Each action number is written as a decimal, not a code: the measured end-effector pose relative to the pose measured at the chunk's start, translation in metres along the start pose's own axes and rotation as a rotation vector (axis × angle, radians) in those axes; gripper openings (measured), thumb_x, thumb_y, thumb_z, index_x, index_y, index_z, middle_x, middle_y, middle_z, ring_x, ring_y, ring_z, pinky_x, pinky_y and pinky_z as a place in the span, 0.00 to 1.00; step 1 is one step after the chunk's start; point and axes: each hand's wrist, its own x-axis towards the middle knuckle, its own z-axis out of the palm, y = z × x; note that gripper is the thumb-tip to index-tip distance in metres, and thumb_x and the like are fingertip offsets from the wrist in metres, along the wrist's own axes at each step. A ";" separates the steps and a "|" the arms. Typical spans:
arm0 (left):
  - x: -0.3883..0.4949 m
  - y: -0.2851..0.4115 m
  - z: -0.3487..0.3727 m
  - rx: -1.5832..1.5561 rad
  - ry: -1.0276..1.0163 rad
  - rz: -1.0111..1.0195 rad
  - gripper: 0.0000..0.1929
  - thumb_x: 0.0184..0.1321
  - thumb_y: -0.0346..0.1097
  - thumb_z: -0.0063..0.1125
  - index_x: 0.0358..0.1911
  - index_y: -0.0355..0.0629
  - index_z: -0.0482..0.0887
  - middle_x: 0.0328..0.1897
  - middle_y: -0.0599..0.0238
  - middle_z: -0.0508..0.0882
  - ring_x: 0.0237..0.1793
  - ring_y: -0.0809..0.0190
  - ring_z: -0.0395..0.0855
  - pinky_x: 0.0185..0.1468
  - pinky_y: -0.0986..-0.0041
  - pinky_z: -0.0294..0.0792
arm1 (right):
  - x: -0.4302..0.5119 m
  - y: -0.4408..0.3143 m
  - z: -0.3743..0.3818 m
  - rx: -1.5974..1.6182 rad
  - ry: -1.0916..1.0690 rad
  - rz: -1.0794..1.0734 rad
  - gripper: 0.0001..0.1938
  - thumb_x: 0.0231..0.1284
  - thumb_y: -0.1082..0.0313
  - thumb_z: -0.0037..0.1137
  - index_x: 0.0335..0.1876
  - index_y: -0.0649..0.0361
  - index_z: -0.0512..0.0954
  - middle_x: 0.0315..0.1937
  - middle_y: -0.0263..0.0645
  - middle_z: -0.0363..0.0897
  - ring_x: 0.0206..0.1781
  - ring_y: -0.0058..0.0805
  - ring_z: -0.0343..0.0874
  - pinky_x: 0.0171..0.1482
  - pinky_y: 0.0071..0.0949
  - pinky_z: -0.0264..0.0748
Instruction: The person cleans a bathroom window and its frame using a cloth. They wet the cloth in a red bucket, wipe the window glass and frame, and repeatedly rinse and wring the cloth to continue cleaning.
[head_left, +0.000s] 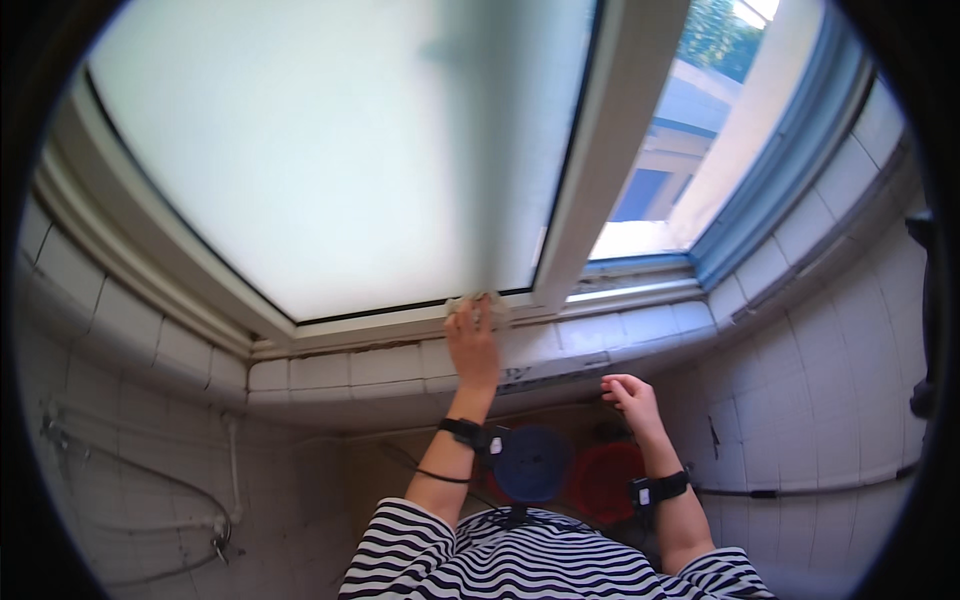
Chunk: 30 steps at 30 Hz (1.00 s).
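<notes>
My left hand (472, 349) presses a pale crumpled cloth (496, 306) against the bottom rail of a white window sash (375, 331). The fingers cover most of the cloth. Above it rises the sash's frosted glass pane (300, 165), edged with a black seal. My right hand (632, 399) hangs below the tiled sill (637, 324), its fingers curled and apart from the window. Nothing shows in the right hand, though part of its palm is hidden.
Below my arms are a blue basin (532, 465) and a red basin (609, 476). Pipes and a hose (187, 487) run along the left tiled wall. A dark cable (795, 493) stretches right from my right wrist strap. The window gap (652, 195) shows a building outside.
</notes>
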 end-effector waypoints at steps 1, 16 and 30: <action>0.001 -0.029 -0.010 0.033 0.014 -0.018 0.31 0.53 0.21 0.65 0.64 0.46 0.82 0.64 0.59 0.75 0.64 0.47 0.72 0.68 0.56 0.70 | 0.002 0.002 0.001 0.008 -0.019 -0.020 0.12 0.76 0.65 0.56 0.54 0.62 0.85 0.43 0.35 0.88 0.42 0.19 0.85 0.41 0.19 0.75; 0.008 -0.119 -0.048 0.229 0.158 -0.380 0.27 0.61 0.22 0.56 0.66 0.37 0.79 0.72 0.49 0.69 0.70 0.45 0.68 0.69 0.51 0.61 | 0.005 0.035 0.001 0.009 -0.003 0.058 0.13 0.77 0.61 0.55 0.56 0.56 0.84 0.47 0.33 0.88 0.43 0.18 0.86 0.41 0.17 0.72; -0.003 -0.164 -0.027 -0.157 0.536 -0.838 0.32 0.67 0.21 0.52 0.77 0.45 0.67 0.80 0.45 0.52 0.73 0.36 0.65 0.70 0.53 0.71 | 0.008 0.038 0.007 -0.077 -0.015 0.098 0.12 0.78 0.61 0.54 0.55 0.56 0.84 0.46 0.31 0.88 0.43 0.18 0.86 0.41 0.18 0.73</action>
